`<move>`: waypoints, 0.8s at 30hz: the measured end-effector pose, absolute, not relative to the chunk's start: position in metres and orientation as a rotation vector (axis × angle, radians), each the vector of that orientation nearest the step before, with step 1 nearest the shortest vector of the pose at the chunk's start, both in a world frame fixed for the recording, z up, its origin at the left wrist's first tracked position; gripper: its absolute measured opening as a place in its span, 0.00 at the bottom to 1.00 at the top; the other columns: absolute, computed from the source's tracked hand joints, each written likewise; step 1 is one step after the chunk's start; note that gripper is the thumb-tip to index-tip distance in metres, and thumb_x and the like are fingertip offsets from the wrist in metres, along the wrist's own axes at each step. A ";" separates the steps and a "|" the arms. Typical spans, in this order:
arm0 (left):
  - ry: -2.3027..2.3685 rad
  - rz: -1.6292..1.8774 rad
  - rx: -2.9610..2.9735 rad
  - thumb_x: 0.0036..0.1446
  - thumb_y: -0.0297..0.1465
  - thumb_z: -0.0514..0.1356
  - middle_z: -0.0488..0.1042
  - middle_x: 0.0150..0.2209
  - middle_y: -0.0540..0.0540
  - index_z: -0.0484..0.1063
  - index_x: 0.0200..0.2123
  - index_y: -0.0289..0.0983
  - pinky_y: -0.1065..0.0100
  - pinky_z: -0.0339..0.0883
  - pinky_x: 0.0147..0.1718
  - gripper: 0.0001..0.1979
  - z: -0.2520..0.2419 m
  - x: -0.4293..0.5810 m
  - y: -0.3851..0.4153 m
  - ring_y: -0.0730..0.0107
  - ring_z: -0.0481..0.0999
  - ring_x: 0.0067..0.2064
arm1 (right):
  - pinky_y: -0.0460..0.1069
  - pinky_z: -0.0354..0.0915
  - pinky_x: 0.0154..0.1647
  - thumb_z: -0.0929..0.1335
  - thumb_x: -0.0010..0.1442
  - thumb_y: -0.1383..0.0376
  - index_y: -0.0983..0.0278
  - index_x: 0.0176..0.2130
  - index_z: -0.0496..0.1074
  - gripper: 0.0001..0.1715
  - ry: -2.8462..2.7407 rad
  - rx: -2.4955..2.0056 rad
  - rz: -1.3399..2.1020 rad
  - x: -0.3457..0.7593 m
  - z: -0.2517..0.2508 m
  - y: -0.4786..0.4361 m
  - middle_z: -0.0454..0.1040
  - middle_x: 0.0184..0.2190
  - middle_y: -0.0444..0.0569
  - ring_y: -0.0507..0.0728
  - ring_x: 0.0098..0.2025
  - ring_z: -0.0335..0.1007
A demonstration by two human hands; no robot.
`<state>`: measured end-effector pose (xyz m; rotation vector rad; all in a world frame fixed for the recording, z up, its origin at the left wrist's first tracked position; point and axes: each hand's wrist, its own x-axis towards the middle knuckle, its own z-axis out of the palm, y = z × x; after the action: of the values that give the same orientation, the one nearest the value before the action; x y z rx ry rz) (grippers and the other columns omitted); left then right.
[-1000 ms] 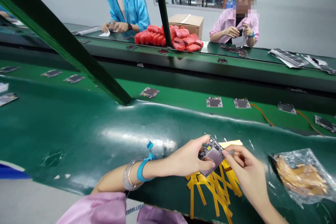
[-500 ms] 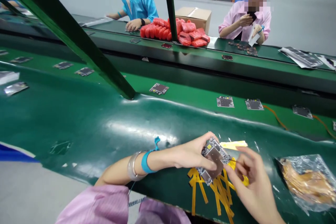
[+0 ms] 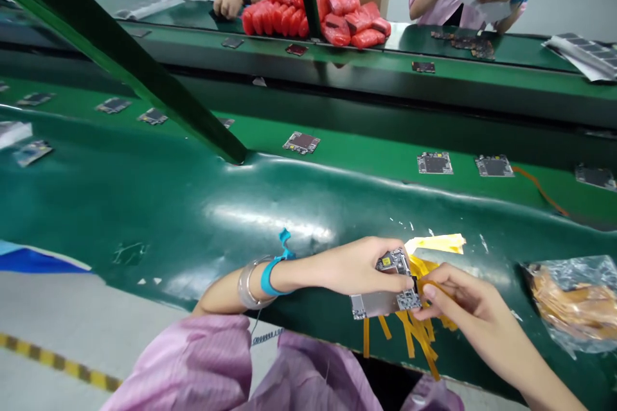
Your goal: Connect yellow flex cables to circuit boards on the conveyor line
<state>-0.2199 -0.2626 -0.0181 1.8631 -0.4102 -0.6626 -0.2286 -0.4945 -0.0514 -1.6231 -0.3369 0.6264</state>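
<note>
The left hand grips a circuit board, its thumb lying across the face, while the right hand pinches an orange strip by the end, close to the board's right-hand edge. The board is held up above the desk, over a loose heap of similar strips, and a small dark piece shows at that edge, just where the fingers meet. The step in hand looks like bringing the strip's end and that edge together; whether they are joined cannot be told, as the fingertips cover the spot. To do it well, the left hand should steady the board by its rim, with the thumb bearing on the broad plain area rather than on the small parts around the yellow square. The right hand does best with its pinch close to the strip's tip, so the thin ribbon cannot buckle, and with the strip square to the edge before any pressure goes on. Light, even pressure seems wiser than wriggling, since a crooked push could crease the strip or harm the small fitting. Tilting the edge into plain sight would help too. The strips beneath should hang free, so that none snags on the board.
</note>
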 end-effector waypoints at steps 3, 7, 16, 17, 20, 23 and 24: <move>-0.440 -0.661 1.890 0.60 0.38 0.61 0.68 0.29 0.53 0.68 0.36 0.36 0.75 0.59 0.25 0.10 -0.015 -0.221 -0.263 0.76 0.65 0.29 | 0.50 0.79 0.40 0.71 0.64 0.51 0.62 0.35 0.76 0.16 -0.326 -1.622 0.648 -0.229 -0.052 -0.495 0.76 0.31 0.46 0.57 0.34 0.81; -0.454 -0.657 1.887 0.61 0.37 0.61 0.66 0.28 0.54 0.68 0.35 0.36 0.75 0.57 0.24 0.10 -0.012 -0.222 -0.262 0.77 0.62 0.28 | 0.50 0.79 0.40 0.71 0.64 0.51 0.62 0.35 0.76 0.17 -0.330 -1.630 0.690 -0.228 -0.053 -0.497 0.77 0.32 0.47 0.57 0.35 0.81; -0.487 -0.664 1.911 0.61 0.39 0.61 0.66 0.29 0.54 0.68 0.35 0.37 0.74 0.55 0.24 0.11 -0.015 -0.224 -0.261 0.76 0.62 0.28 | 0.49 0.79 0.37 0.70 0.65 0.53 0.60 0.34 0.73 0.14 -0.367 -1.633 0.729 -0.231 -0.049 -0.495 0.77 0.27 0.44 0.59 0.34 0.83; -0.492 -0.677 1.913 0.61 0.39 0.61 0.66 0.29 0.54 0.68 0.36 0.37 0.74 0.55 0.25 0.11 -0.015 -0.224 -0.261 0.76 0.62 0.28 | 0.49 0.79 0.37 0.70 0.64 0.54 0.61 0.33 0.73 0.14 -0.376 -1.625 0.738 -0.231 -0.047 -0.494 0.76 0.26 0.44 0.58 0.34 0.82; -0.499 -0.713 1.909 0.62 0.40 0.61 0.65 0.29 0.54 0.68 0.36 0.36 0.74 0.56 0.24 0.12 -0.015 -0.225 -0.262 0.77 0.61 0.28 | 0.50 0.78 0.36 0.70 0.64 0.55 0.61 0.32 0.73 0.13 -0.383 -1.605 0.774 -0.231 -0.044 -0.493 0.77 0.26 0.44 0.58 0.33 0.82; -0.498 -0.714 1.911 0.62 0.40 0.61 0.66 0.29 0.53 0.69 0.37 0.36 0.74 0.57 0.24 0.12 -0.014 -0.226 -0.261 0.77 0.62 0.28 | 0.50 0.79 0.38 0.70 0.65 0.56 0.61 0.33 0.73 0.12 -0.369 -1.578 0.793 -0.231 -0.044 -0.492 0.76 0.26 0.44 0.58 0.34 0.82; -0.501 -0.707 1.913 0.61 0.40 0.61 0.67 0.29 0.53 0.69 0.38 0.36 0.74 0.58 0.25 0.12 -0.014 -0.226 -0.261 0.76 0.62 0.28 | 0.50 0.79 0.39 0.70 0.65 0.57 0.61 0.33 0.74 0.12 -0.367 -1.568 0.792 -0.232 -0.045 -0.491 0.76 0.27 0.44 0.58 0.34 0.82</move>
<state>-0.2259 -0.2609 -0.0144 1.9126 -0.5007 -0.7067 -0.2316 -0.4909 -0.0450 -1.5677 -0.3669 0.7917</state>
